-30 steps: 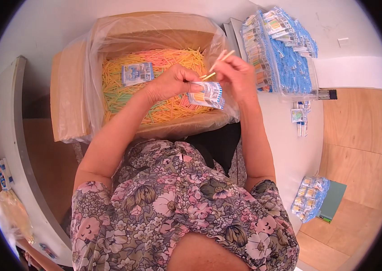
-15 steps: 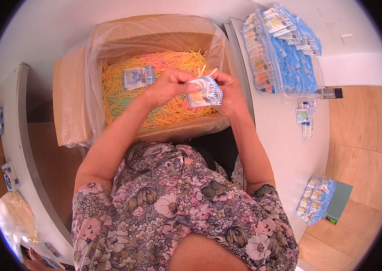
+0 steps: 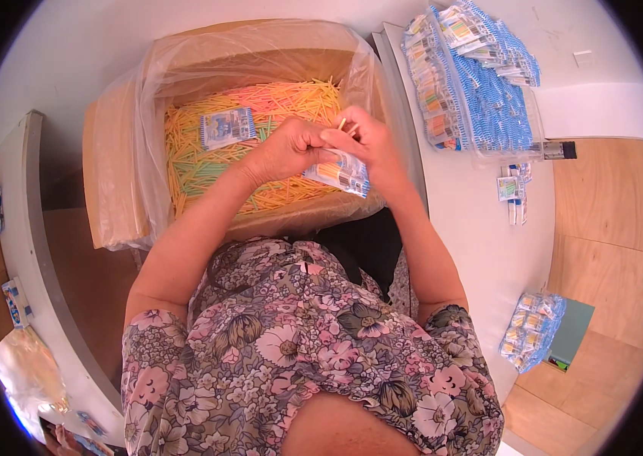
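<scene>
Both of my hands meet over the front right of a lined carton. My left hand is closed, pinching a small clear packet with a blue striped edge, which hangs below the fingers. A couple of thin yellowish sticks poke up between the fingertips of my right hand, whose thumb reaches across to the left fingers at the packet's upper edge. The packet's mouth is hidden by the fingers. Below lies a bed of loose yellow, pink and green sticks, with another packet resting flat on it.
The carton has a clear plastic liner. On the white table to the right stands a clear bin heaped with packets. Several loose packets lie near it, and a bagged bundle lies closer. A white panel edge runs along the left.
My right hand has closed in toward the left, its thumb now over the packet's top. The packet has tilted and dropped slightly, and the sticks stand less far out.
</scene>
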Available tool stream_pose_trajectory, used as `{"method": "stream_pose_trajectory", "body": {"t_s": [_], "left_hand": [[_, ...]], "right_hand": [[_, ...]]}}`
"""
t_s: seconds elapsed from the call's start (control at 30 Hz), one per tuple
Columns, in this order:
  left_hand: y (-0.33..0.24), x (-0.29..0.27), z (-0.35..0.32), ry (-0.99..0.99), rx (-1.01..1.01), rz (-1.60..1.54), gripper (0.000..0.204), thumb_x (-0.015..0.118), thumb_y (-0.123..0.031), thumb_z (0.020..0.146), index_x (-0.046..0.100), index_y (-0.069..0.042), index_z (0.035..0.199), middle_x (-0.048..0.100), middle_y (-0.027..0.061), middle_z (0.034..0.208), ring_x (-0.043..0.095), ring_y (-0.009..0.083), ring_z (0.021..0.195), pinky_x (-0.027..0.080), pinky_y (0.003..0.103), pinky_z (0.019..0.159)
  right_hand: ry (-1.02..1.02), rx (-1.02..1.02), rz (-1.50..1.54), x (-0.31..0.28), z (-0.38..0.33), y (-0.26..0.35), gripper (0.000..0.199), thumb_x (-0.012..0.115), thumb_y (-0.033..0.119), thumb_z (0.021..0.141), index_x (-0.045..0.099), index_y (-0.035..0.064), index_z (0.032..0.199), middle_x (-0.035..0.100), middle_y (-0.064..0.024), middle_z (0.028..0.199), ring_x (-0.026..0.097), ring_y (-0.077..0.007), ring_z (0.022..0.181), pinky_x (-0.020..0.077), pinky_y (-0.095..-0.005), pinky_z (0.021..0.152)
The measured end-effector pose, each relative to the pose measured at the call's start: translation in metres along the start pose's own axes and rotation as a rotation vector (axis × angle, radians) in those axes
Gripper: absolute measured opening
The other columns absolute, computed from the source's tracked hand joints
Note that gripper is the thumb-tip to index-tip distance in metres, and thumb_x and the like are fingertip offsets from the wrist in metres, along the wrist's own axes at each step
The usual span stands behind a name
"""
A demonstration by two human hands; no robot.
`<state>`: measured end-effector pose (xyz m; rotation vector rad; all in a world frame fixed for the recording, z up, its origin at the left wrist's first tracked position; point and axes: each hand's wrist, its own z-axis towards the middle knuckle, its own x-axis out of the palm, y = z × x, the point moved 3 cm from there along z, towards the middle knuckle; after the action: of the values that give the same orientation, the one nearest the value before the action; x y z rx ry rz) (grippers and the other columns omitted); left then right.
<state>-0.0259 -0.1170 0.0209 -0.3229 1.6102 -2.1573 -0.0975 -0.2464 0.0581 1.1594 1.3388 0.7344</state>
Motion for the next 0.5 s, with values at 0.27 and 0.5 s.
{"method": "stream_pose_trajectory", "body": {"t_s": [0.27, 0.5], "left_hand": [[0.018, -0.012, -0.001, 0.048, -0.205, -0.266, 0.013, 0.062, -0.009, 0.086, 0.067, 0.001, 0.093, 0.064, -0.0001, 0.078, 0.055, 0.0053, 0.074, 0.046, 0.023, 0.067], [0.015, -0.037, 0.001, -0.129, -0.250, -0.347, 0.015, 0.061, -0.011, 0.088, 0.068, 0.000, 0.095, 0.065, -0.0003, 0.081, 0.055, 0.0055, 0.077, 0.046, 0.022, 0.070]], "right_hand": [[-0.215, 0.104, 0.201, -0.023, 0.013, -0.022, 0.017, 0.066, 0.012, 0.083, 0.055, 0.0045, 0.072, 0.052, 0.0035, 0.063, 0.048, -0.0038, 0.059, 0.0381, -0.0207, 0.050], [0.422, -0.014, -0.371, 0.002, 0.004, -0.041, 0.025, 0.066, 0.023, 0.079, 0.060, 0.0010, 0.067, 0.055, -0.0026, 0.060, 0.052, -0.0120, 0.059, 0.0427, -0.0304, 0.057]]}}
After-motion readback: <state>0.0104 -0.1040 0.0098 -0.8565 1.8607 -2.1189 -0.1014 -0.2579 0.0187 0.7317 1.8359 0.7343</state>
